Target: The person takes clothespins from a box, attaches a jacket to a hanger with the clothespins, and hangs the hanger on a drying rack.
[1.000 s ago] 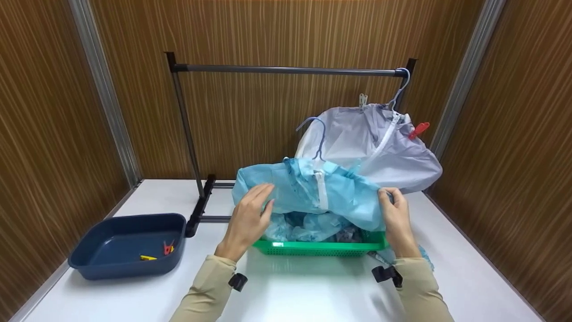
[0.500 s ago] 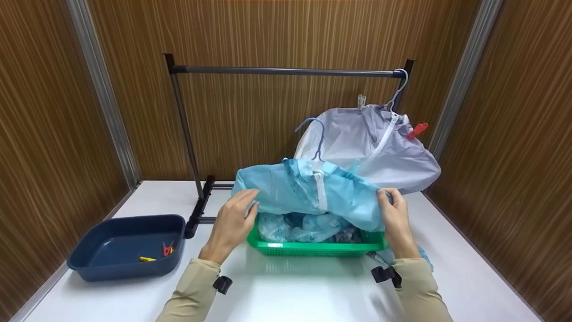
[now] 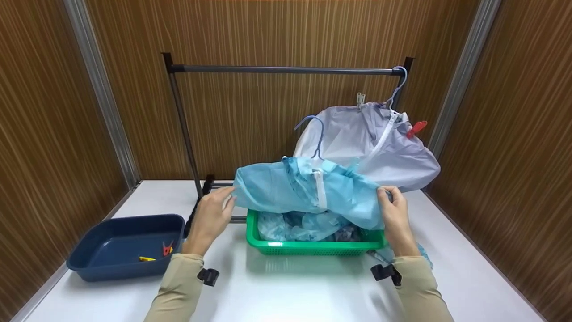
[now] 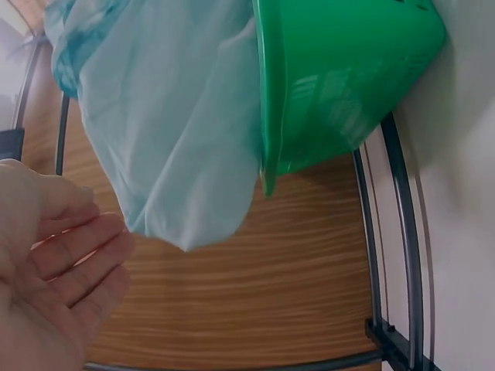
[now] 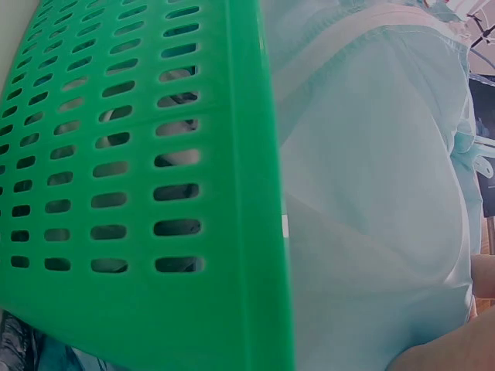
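A thin light blue zip jacket [image 3: 268, 188] on a blue-purple hanger [image 3: 321, 134] is spread above a green basket [image 3: 313, 249]. My right hand [image 3: 396, 219] pinches the jacket's right end between thumb and fingers. At the other end, my left hand [image 3: 210, 219] has its fingertips right at the jacket's left edge. In the left wrist view those fingers [image 4: 85, 255] are loosely bent beside the hanging cloth and hold nothing. Pale blue and grey fabric [image 3: 308, 227] lies in the basket, partly hidden under the jacket. The right wrist view shows the jacket close behind the basket wall.
Behind stands a dark clothes rack [image 3: 286, 69]. A lilac zip jacket [image 3: 357, 134] hangs at its right end, with a white clip [image 3: 360, 102] and a red clip [image 3: 417, 129]. A navy tub [image 3: 125, 268] holding red and yellow clips sits left.
My left hand has slid leftward across the front of the jacket to its left edge. My right hand keeps its pinch, and the jacket stays almost still.
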`<state>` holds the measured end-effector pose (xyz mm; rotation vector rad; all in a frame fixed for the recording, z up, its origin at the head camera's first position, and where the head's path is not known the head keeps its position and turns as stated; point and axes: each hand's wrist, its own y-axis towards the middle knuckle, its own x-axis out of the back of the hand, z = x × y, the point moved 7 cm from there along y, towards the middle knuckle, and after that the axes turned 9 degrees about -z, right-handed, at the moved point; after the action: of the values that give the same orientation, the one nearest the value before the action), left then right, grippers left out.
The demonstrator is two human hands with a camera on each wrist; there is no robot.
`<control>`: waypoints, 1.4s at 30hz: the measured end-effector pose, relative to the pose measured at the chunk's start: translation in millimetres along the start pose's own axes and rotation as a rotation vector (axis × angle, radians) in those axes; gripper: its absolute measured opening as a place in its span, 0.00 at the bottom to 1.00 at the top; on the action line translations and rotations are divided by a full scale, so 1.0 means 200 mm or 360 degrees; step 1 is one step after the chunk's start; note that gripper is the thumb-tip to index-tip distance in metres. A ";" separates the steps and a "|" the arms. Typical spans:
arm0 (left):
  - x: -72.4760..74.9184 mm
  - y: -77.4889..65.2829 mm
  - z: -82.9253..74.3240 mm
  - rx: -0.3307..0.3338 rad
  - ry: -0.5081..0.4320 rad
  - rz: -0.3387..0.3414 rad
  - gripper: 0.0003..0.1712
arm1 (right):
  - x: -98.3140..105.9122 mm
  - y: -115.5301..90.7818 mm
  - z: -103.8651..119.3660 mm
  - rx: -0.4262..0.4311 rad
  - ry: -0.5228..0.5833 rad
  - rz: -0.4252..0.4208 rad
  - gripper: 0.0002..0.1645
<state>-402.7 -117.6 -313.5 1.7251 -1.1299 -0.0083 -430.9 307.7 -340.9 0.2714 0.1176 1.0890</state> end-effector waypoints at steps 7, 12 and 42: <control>0.06 0.00 0.18 0.0230 0.0110 0.0130 0.17 | 0.00 0.00 0.00 0.0012 0.0005 0.0000 0.16; 0.12 0.00 0.29 0.0328 0.0149 0.0187 0.17 | 0.00 0.00 0.00 0.0008 -0.0001 0.0004 0.16; 0.27 -0.28 0.83 0.1007 0.0618 0.0696 0.09 | -0.01 -0.01 0.00 0.0000 0.0015 0.0012 0.16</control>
<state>-417.0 -274.3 -408.1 1.8534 -1.2612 1.0041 -431.3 304.6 -341.8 0.2667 0.1248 1.0976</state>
